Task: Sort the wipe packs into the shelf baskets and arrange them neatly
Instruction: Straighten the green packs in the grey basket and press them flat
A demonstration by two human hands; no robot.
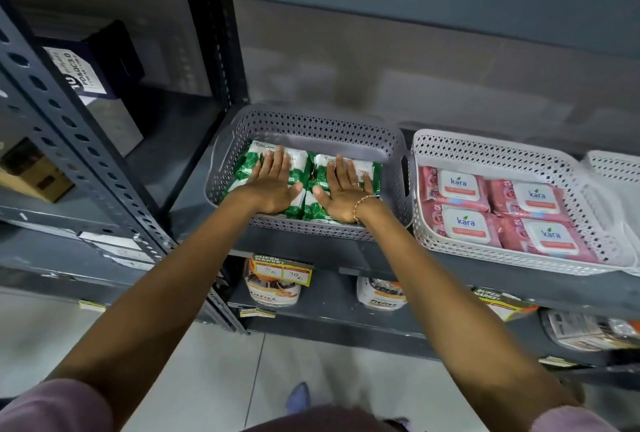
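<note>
- Head view: the left hand (273,189) and right hand (341,194) lie flat, fingers spread and gripping nothing, pressing the green wipe packs (301,168) down inside the grey basket (311,120) on the shelf (519,279).
- This looks like the final tidying step; next probably calls for squaring the rows.
- Just beside it, the white basket (485,147) holds pink wipe packs (498,210) in neat rows; nothing blocks the hands.

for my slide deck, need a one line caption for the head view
Both hands, left hand and right hand, press flat on green wipe packs in the grey basket.
</note>
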